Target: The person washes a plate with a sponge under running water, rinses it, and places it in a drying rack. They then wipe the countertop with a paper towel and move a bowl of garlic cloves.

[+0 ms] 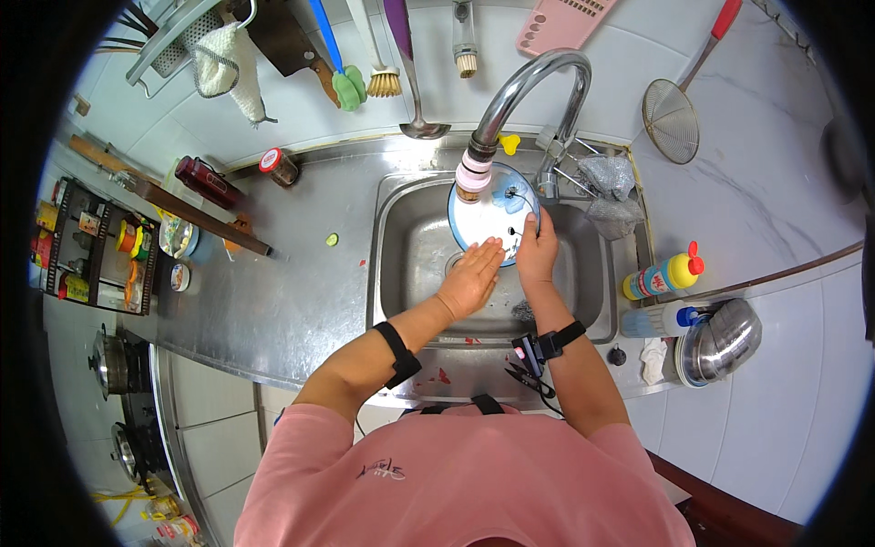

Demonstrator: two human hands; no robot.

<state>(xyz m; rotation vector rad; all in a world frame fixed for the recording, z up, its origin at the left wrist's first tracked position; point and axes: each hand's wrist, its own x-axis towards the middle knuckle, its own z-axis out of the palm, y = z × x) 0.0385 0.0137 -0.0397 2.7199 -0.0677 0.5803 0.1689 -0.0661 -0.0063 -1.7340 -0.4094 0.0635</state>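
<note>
My right hand (536,251) grips the lower right rim of a white plate (478,222) with a blue edge and a blue flower pattern, its thumb on the plate's face. The plate is held over the stainless steel sink (417,294), under the spout of a chrome faucet (514,89) with a pink and white nozzle (473,176). The nozzle hides part of the plate. My left hand (474,275) lies with extended fingers at the plate's lower edge, fingertips against its face. A steel wool scourer (523,311) sits in the sink beside my right wrist.
Scissors (530,377) and red scraps lie at the sink's front edge. Right of the sink are a yellow bottle (664,275), a blue-capped bottle (656,320) and steel bowls (723,342). A cucumber slice (332,239) and a red-lidded jar (279,167) stand left. A ladle (424,128) hangs behind.
</note>
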